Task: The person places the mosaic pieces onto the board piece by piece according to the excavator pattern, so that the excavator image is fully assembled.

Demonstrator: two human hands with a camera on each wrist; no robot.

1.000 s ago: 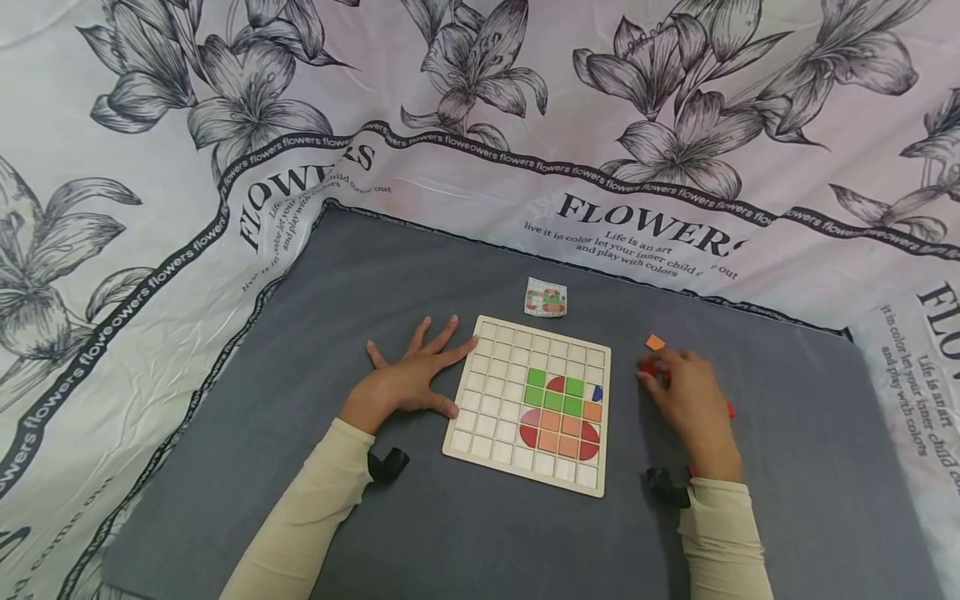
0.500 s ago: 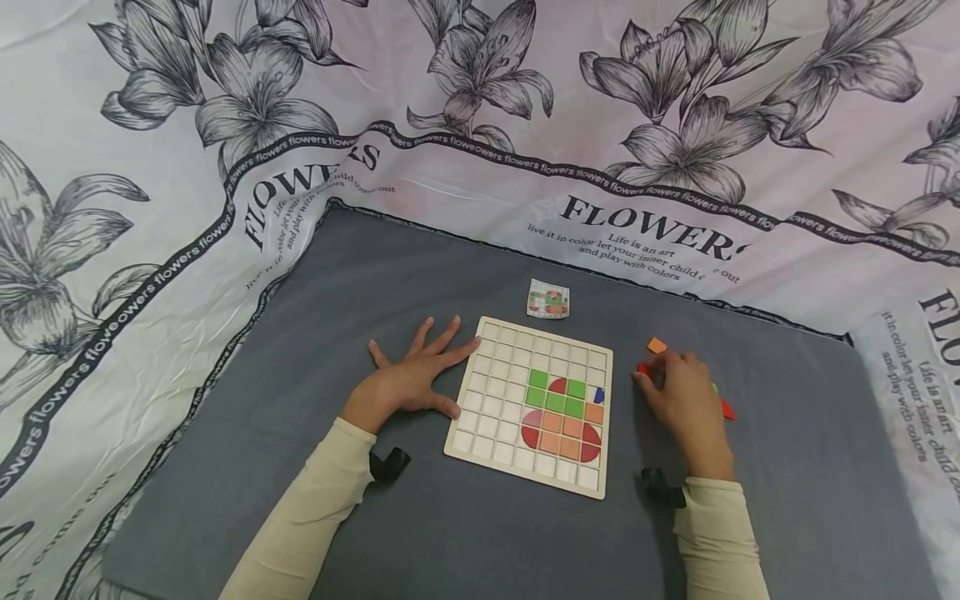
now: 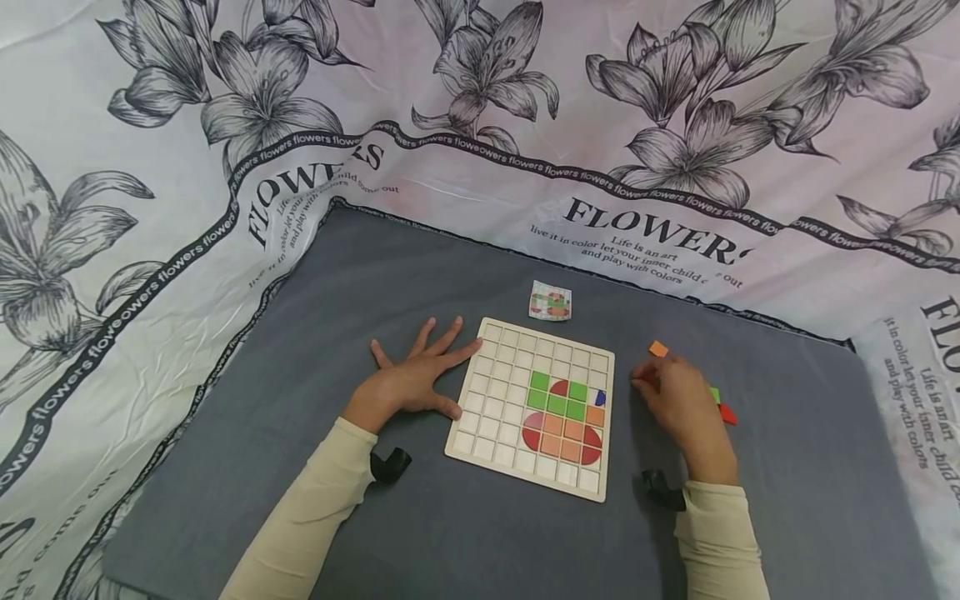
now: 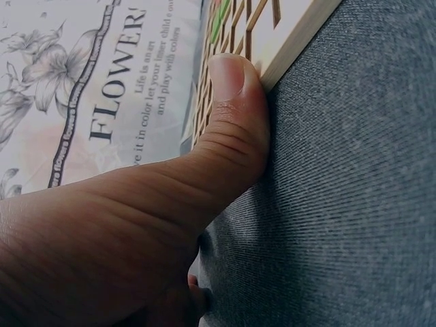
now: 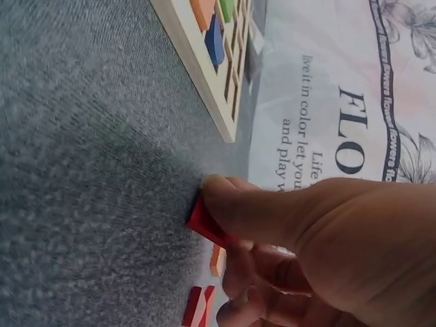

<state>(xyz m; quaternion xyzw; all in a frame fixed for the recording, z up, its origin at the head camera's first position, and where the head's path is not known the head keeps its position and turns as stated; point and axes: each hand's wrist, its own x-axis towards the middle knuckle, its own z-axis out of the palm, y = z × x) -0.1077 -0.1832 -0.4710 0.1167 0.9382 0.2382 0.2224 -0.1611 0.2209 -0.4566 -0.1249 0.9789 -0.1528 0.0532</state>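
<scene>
I pinch a red piece (image 5: 206, 223) between thumb and fingers of my right hand (image 3: 681, 402), near the right side of the wooden grid board (image 3: 491, 387). My left hand (image 3: 408, 381) is spread wide, thumb and forefinger touching the board's left edge. An orange piece (image 3: 658, 348) lies just beyond my right hand, a printed card (image 3: 551, 301) beyond the board, all on the grey worktop (image 3: 810, 450).

Shows pale wood on the gridded board (image 3: 491, 387), inset with green squares (image 3: 557, 404), orange squares (image 3: 552, 425), red curved pieces (image 3: 532, 440) and a blue piece (image 3: 601, 398); red on the held tile (image 5: 206, 225); plain grey across the bench (image 3: 375, 271); black flowers (image 3: 262, 77) and lettering (image 3: 617, 222) over white cloth (image 3: 465, 207).
</scene>
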